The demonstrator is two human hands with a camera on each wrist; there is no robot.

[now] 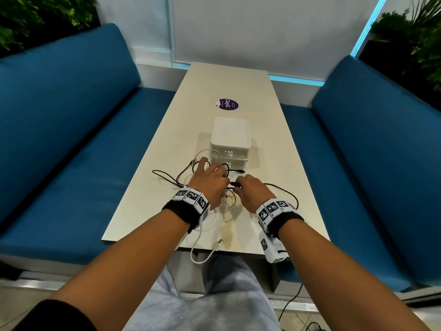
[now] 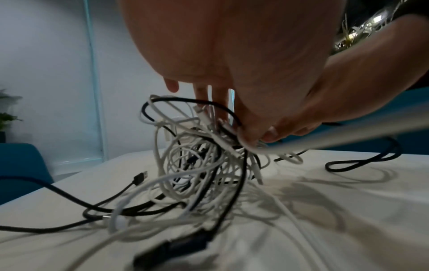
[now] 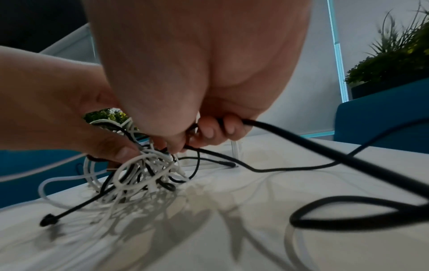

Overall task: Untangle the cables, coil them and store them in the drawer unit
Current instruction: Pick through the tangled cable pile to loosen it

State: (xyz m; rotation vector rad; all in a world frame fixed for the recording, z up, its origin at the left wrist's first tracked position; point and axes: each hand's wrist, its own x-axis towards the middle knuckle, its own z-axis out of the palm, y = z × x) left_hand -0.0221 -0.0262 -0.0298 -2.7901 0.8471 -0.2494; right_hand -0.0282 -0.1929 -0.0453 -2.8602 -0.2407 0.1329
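Setting: booth-style seating nook, likely office lounge or café area. Evidence: two blue upholstered benches [image 1: 71, 130] facing each other across narrow pale table [image 1: 238, 87]. White wall panels [image 1: 262, 27] at far end, edged with cyan light strips [image 1: 367, 27]. Green plants [image 1: 35, 17] behind both bench backs. Round purple branded sticker [image 1: 228, 104] on tabletop.

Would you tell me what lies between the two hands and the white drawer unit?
Head view: only tangled cable loops on the table, between the hands and the drawer unit.
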